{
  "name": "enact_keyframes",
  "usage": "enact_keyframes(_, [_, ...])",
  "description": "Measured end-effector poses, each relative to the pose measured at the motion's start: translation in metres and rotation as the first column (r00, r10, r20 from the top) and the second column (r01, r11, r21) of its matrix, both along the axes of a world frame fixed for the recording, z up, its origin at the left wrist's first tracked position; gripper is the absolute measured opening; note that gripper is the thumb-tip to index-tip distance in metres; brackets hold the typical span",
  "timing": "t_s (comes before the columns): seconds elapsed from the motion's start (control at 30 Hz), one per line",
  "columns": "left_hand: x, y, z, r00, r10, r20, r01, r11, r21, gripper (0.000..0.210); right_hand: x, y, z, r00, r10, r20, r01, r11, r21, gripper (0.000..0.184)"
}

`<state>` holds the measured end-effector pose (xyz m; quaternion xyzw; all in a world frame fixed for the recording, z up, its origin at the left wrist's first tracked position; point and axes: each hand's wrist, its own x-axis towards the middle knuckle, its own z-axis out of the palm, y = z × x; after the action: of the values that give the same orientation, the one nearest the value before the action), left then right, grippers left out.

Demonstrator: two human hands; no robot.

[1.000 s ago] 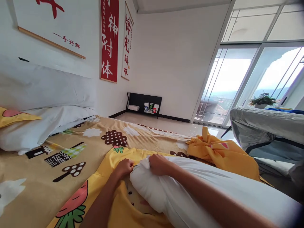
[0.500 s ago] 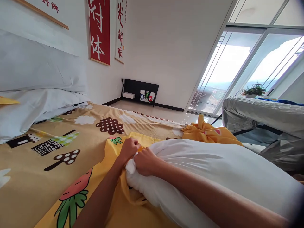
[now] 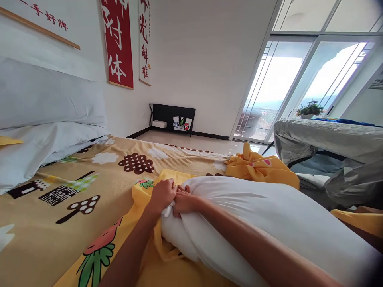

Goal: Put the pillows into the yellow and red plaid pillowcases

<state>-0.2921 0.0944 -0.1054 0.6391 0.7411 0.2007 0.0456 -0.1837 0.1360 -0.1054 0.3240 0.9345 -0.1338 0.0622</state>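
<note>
A big white pillow [image 3: 269, 223] lies across the bed in front of me, on a yellow pillowcase [image 3: 149, 243] printed with carrots. My right hand [image 3: 184, 200] is clenched on the pillow's near left corner, arm stretched over the pillow. My left hand [image 3: 163, 194] is closed on the yellow pillowcase edge right beside that corner, touching my right hand. The rest of the pillowcase is bunched up behind the pillow [image 3: 260, 169].
The bed carries a tan sheet [image 3: 74, 187] with mushroom and cloud prints. White pillows [image 3: 44, 135] are stacked at the head on the left. A grey covered piece of furniture [image 3: 329, 147] stands to the right. Glass doors [image 3: 284, 87] are behind it.
The two hands have come together at the pillow corner, with the left hand closing on the yellow fabric. The view has shifted slightly left and down.
</note>
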Motion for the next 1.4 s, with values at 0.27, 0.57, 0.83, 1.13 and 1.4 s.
enact_keyframes(0.27, [-0.006, -0.001, -0.017, 0.999, -0.044, -0.012, 0.043, 0.997, -0.065, 0.025, 0.032, -0.080, 0.006, 0.998, -0.036, -0.043, 0.045, 0.974, 0.222, 0.085])
enact_keyframes(0.57, [-0.021, -0.001, -0.025, 0.995, -0.096, 0.026, 0.098, 0.994, -0.045, 0.017, 0.068, -0.093, 0.010, 0.980, -0.059, -0.190, 0.115, 0.946, 0.304, 0.051])
enact_keyframes(0.83, [-0.018, -0.096, -0.044, 0.983, -0.059, 0.171, -0.028, 0.883, 0.468, 0.020, 0.062, -0.059, 0.036, 0.969, -0.003, -0.248, 0.068, 0.965, 0.253, 0.044])
enact_keyframes(1.13, [0.047, -0.131, -0.050, 0.883, -0.455, -0.118, 0.470, 0.859, 0.202, 0.036, 0.062, -0.055, 0.038, 0.963, 0.026, -0.268, 0.052, 0.959, 0.279, 0.038])
enact_keyframes(1.4, [0.051, -0.109, -0.079, 0.902, -0.313, -0.297, 0.305, 0.949, -0.075, 0.036, 0.066, -0.053, 0.041, 0.963, 0.063, -0.261, 0.024, 0.948, 0.317, 0.038])
